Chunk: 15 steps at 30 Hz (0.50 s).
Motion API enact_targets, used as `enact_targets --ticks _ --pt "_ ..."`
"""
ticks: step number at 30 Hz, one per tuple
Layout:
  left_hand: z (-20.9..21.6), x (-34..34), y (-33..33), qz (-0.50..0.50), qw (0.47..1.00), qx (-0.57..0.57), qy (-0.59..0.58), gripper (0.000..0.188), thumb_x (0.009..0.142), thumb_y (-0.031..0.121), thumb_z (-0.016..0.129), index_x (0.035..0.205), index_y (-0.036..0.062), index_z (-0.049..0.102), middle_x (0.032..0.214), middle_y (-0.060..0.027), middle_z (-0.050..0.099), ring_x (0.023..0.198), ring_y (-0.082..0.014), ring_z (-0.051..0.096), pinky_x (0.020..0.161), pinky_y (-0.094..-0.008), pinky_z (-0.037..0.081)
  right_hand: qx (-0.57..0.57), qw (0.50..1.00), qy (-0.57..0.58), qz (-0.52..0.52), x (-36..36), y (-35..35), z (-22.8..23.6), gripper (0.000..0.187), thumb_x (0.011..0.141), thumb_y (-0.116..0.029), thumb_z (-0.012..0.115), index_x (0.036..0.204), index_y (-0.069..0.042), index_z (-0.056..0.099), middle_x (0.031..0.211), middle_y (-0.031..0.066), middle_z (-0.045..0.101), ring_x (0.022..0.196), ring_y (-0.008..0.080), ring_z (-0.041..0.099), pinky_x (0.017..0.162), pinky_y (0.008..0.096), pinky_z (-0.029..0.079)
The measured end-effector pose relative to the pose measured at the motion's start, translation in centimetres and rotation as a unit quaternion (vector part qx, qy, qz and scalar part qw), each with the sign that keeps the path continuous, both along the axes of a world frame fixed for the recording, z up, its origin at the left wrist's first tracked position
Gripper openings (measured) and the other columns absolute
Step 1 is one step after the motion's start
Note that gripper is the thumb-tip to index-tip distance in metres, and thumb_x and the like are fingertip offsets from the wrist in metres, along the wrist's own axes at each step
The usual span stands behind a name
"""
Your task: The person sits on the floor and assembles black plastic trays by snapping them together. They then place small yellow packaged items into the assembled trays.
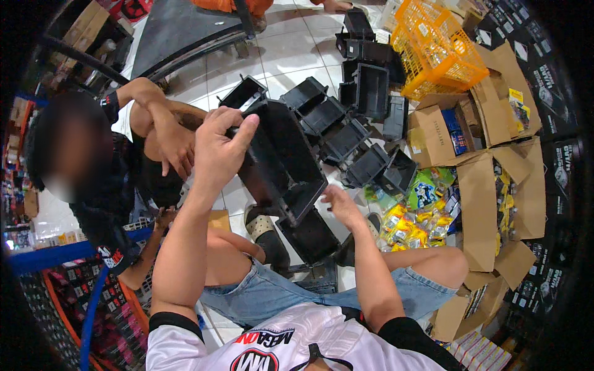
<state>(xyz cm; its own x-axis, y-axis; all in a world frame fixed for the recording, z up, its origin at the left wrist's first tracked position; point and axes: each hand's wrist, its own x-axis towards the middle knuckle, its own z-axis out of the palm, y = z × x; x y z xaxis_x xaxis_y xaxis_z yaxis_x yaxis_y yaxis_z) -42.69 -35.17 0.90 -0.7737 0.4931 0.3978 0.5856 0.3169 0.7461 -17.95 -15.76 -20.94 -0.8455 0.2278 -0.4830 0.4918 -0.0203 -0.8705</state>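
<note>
My left hand (224, 137) is closed over the upper left rim of a large black plastic bin (279, 154). The bin is tilted in front of me, and its hollow inside shows. Beside its lower right corner is my right hand (341, 207), fingers loosely bent and apart, with nothing seen in them; whether a fingertip touches the bin is hard to tell. Under the held bin, another black bin (310, 238) stands on the floor between my feet. Several more black bins (346, 139) lie in a loose cluster beyond, some tipped over.
A co-worker sits at the left, one hand (176, 148) by a knee. Yellow packets (413, 226) lie on the floor at right, near open cardboard boxes (479, 210). A yellow crate (433, 52) stands at far right. A dark platform (185, 31) is at far left.
</note>
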Motion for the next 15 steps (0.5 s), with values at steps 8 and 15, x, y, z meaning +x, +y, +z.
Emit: enact_targets --ticks 8,15 --pt "-2.6 4.4 0.8 -0.152 0.984 0.017 -0.093 0.037 0.089 0.037 0.078 0.092 0.0011 0.069 0.093 -0.0150 0.067 0.093 -0.0323 0.063 0.084 -0.0411 0.049 -0.406 0.894 0.042 -0.185 2.6 -1.8 9.7 0.049 0.107 -0.035 0.051 0.151 -0.012 0.046 0.132 0.0087 0.064 0.117 0.0268 0.065 0.097 0.0437 0.055" --pt "-4.0 8.8 0.6 -0.236 0.951 -0.187 -0.070 0.078 0.090 0.049 0.074 0.151 0.0111 0.045 0.159 -0.0256 0.034 0.147 -0.0452 0.034 0.121 -0.0522 0.032 0.010 0.955 0.024 -0.296 8.3 3.9 1.2 0.045 0.094 0.000 0.064 0.138 -0.004 0.060 0.118 0.0113 0.071 0.106 0.0236 0.068 0.090 0.0372 0.054"
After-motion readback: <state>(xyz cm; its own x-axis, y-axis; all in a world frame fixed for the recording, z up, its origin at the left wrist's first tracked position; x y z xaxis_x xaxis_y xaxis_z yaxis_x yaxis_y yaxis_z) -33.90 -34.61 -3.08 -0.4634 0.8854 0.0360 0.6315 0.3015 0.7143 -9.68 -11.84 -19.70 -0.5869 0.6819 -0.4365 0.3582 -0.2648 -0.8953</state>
